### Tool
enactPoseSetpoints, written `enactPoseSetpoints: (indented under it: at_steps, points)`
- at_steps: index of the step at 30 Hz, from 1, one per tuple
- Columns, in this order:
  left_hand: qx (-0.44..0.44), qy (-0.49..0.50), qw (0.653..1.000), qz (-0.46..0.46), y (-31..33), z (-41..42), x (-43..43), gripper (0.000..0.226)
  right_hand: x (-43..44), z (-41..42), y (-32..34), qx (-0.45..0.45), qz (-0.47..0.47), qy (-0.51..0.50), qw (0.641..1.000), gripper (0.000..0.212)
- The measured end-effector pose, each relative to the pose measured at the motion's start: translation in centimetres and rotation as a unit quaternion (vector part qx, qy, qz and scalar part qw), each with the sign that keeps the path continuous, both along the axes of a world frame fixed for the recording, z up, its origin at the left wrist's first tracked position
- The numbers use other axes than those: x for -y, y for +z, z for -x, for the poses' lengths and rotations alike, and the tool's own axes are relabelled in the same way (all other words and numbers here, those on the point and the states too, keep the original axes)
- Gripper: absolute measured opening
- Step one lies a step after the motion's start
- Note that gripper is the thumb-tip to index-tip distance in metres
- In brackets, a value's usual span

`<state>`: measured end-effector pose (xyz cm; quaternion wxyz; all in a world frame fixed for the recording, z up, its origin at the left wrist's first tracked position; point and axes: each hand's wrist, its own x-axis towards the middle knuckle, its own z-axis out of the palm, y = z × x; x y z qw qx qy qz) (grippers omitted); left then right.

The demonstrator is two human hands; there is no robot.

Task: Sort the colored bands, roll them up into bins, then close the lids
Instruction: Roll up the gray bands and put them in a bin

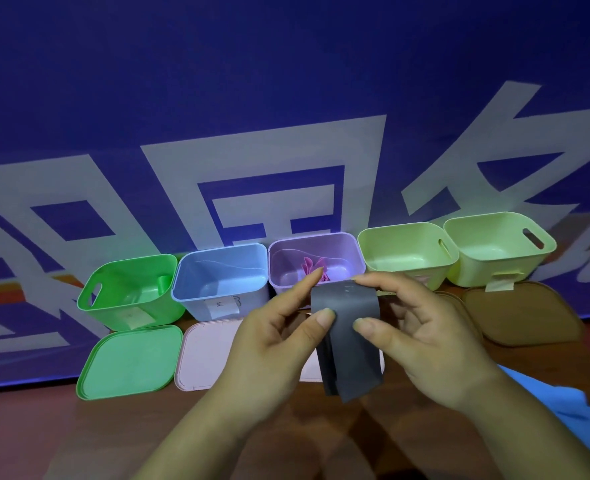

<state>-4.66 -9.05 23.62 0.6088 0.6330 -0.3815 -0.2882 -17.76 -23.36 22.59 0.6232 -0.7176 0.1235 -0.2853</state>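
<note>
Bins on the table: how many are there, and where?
5, in one row: green bin far left, blue bin next, purple bin in the middle behind the hands, then a pale bin and a matching end bin far right. None appears hidden.

Five bins in a row along the wall, lids on table before them, band before middle bin

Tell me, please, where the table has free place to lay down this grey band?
Bare wood lies near you, in front of the green lid and pink lid, left of the left hand. The strip between the forearms is free too. Crowded: the row of bins behind, and the right, with brown lids and a blue band.
</note>
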Motion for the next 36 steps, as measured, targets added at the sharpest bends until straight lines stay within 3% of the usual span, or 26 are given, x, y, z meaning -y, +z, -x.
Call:
enactPoseSetpoints:
  at_steps: [7,22,27,36]
  points:
    - [-0.012,-0.015,1.000,-0.009,-1.1,1.6,1.3,0.057,1.4,1.9,-0.5,-0.003,-0.085,-0.009,0.996,0.055]
    - [-0.019,0.030,0.999,0.029,-1.1,4.4,4.1,0.044,3.2,4.6,-0.3,0.043,-0.089,-0.052,0.994,0.023]
    - [-0.004,0.054,0.998,0.027,-1.0,4.6,4.3,0.046,2.6,4.7,-0.4,0.032,-0.066,-0.058,0.996,0.043]
    - [-0.011,0.063,0.998,0.026,-0.7,4.8,4.4,0.048,2.2,4.2,-1.3,0.000,-0.031,-0.043,0.999,0.048]
